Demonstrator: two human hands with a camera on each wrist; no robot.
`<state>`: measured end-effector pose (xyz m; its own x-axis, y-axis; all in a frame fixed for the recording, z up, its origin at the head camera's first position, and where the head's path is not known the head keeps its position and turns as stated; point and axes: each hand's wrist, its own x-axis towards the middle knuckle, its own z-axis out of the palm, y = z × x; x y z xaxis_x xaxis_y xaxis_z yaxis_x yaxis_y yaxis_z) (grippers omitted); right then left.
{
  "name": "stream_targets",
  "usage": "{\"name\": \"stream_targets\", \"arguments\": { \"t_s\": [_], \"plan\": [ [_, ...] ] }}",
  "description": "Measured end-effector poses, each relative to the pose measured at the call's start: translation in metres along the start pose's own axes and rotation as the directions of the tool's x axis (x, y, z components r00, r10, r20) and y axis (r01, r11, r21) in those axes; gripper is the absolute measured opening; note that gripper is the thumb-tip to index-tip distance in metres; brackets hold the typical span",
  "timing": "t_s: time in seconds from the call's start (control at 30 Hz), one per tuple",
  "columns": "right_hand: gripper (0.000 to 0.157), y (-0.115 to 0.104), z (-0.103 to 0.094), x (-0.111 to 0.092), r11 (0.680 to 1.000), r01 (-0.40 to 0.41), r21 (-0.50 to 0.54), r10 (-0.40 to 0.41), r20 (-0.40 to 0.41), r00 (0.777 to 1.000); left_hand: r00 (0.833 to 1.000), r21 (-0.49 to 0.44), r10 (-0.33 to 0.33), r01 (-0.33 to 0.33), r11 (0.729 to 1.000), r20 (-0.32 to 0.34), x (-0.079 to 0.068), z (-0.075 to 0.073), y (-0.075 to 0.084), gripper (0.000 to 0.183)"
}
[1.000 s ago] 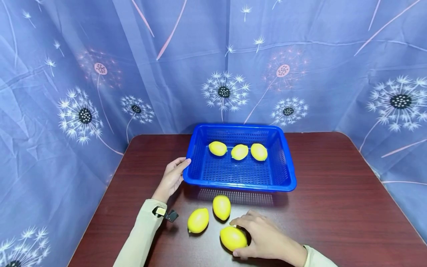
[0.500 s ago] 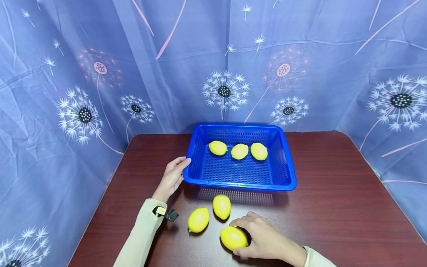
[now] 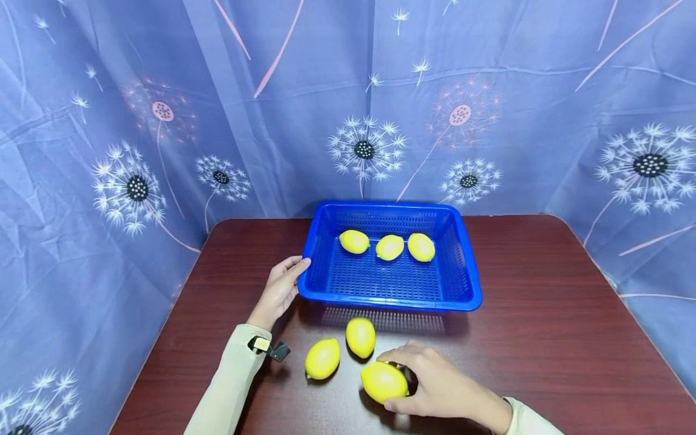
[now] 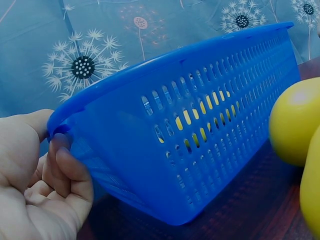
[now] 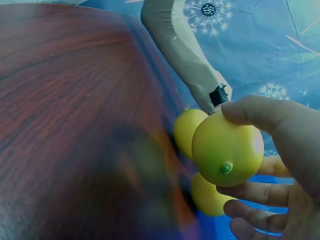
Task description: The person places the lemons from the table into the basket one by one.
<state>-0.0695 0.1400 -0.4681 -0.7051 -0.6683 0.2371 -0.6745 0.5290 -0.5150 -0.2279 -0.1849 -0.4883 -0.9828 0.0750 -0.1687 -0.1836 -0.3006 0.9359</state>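
My left hand [image 3: 280, 291] pinches the left rim of a blue plastic basket [image 3: 380, 302], thumb on top and fingers curled beneath, as the left wrist view shows. Three yellow lemons sit in the basket, the middle lemon [image 3: 389, 248] among them. At the front, my right hand [image 3: 435, 383] grips another lemon [image 3: 383, 382] between thumb and fingers; in the right wrist view its green stem end [image 5: 227, 167] faces the camera. Two more lemons lie on the table between the basket and me, a left lemon [image 3: 322, 359] and one nearer the basket [image 3: 360, 337].
The dark red wooden table [image 3: 544, 314] reaches back to a blue curtain [image 3: 304, 121] with dandelion prints, which hangs right behind the basket. A small strap-mounted device [image 3: 269, 347] is on my left wrist over the pale sleeve.
My right hand has closed on the front lemon and shifted it slightly up and to the right. The left hand, basket and other lemons stay where they were.
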Motion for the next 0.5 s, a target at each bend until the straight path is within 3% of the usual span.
{"name": "stream_targets", "arguments": {
  "t_s": [0.5],
  "plan": [
    [0.051, -0.016, -0.056, 0.015, 0.999, 0.041, -0.028, -0.043, -0.070, 0.997, 1.000, -0.002, 0.000, 0.000, 1.000, 0.002, 0.000, -0.001, -0.002, 0.010]
  ]
}}
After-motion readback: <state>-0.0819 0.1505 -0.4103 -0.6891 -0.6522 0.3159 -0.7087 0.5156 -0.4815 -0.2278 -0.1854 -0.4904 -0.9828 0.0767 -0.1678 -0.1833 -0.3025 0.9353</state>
